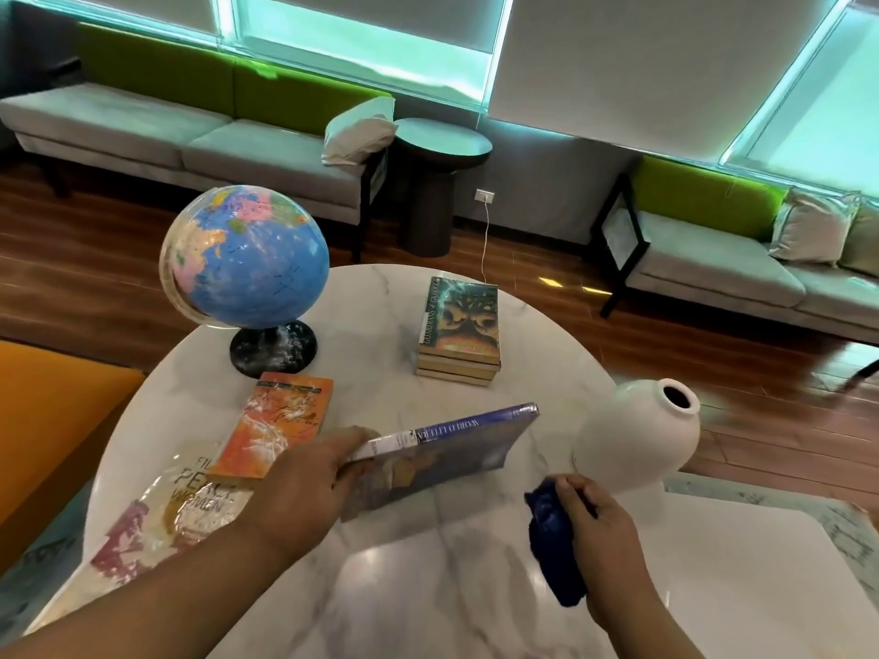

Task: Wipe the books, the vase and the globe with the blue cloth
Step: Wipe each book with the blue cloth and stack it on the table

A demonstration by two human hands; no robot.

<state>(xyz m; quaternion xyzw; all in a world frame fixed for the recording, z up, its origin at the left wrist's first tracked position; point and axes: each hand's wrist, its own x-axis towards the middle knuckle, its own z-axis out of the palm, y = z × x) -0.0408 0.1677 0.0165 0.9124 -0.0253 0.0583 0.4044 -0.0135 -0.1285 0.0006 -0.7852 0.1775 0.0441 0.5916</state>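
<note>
— In the head view, where was the book being handled?
— In the left grip (pixel 304 482), which clasped the purple book (pixel 442 459) at its near-left end. The book stood tilted on its long edge over the middle of the desk (pixel 428 601). Whether its lower edge touched the marble could not be told.
— And the cloth?
— The right grip (pixel 604 530) was curled round the bunched blue cloth (pixel 554 549), low over the desk. It sat just right of the book and a little nearer, with the white vase (pixel 637 439) close beyond it on the right.
— Which way did the coming stroke have to go, then?
— Probably leftward and slightly away. The book's long axis ran from near left to far right, spine uppermost, with its cover turned toward the near side. So the book lay to the left of the cloth, and the right grip was the free one nearest that cover.
— What else was there to wipe?
— The globe (pixel 247 259) stood at the far left and a stack of books (pixel 459 330) at the far middle. An orange book (pixel 276 430) and a plastic-wrapped book (pixel 176 525) lay flat on the near left.
</note>
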